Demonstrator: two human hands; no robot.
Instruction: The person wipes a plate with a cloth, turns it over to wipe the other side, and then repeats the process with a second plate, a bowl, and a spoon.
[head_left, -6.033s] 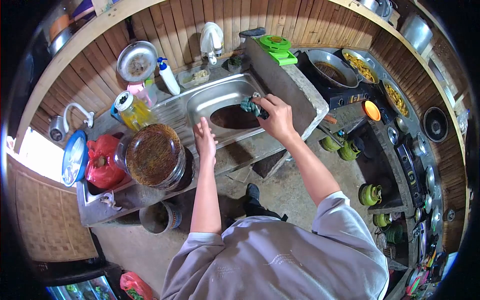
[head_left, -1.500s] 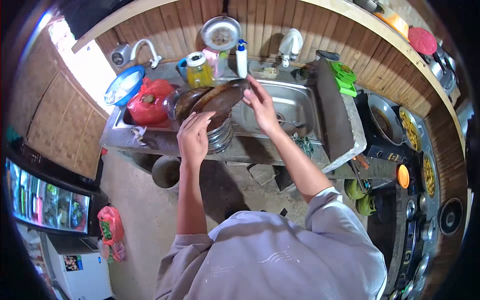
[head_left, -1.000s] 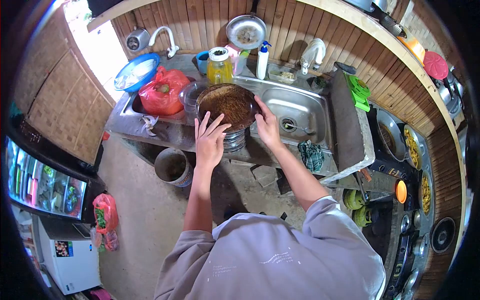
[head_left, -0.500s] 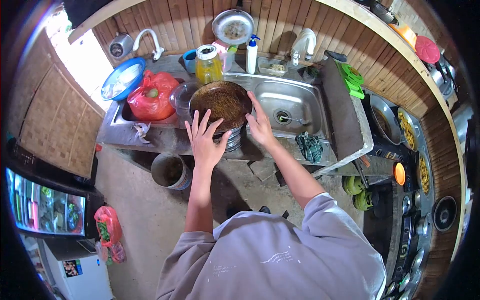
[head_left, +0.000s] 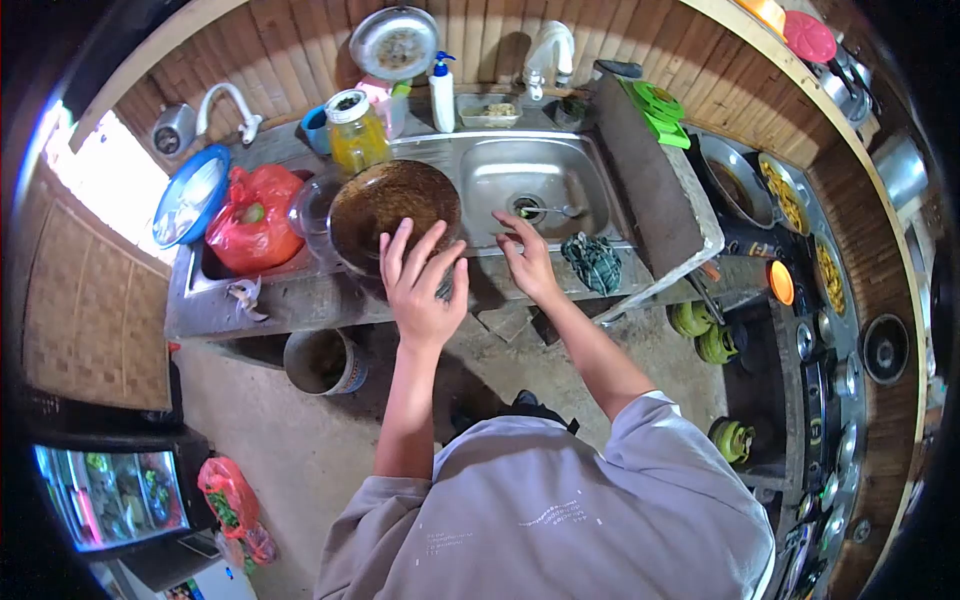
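A dark brown, speckled round pan or bowl [head_left: 392, 200] rests on the counter beside the sink, on top of a stack largely hidden by it and my hand. My left hand [head_left: 424, 285] has its fingers spread and overlaps the pan's near edge; whether it touches cannot be told. To the right, my right hand [head_left: 527, 262] is off the pan, fingers apart and holding nothing, near the front rim of the steel sink [head_left: 600, 190]. A dark green cloth [head_left: 592, 264] lies crumpled right of that hand. Clear round containers [head_left: 314, 205] stand left of the pan.
Behind the pan are a jar of yellow liquid [head_left: 358, 140] and a pump bottle [head_left: 443, 95]. Leftward sit a red plastic bag [head_left: 252, 220] and a blue basin [head_left: 190, 195]. A bucket [head_left: 322, 362] stands on the floor below. A concrete divider [head_left: 665, 180] borders the stove side.
My right hand has let go of the pan's right edge and moved away from it. My left hand has slid toward the pan's near edge. The view has shifted rightward.
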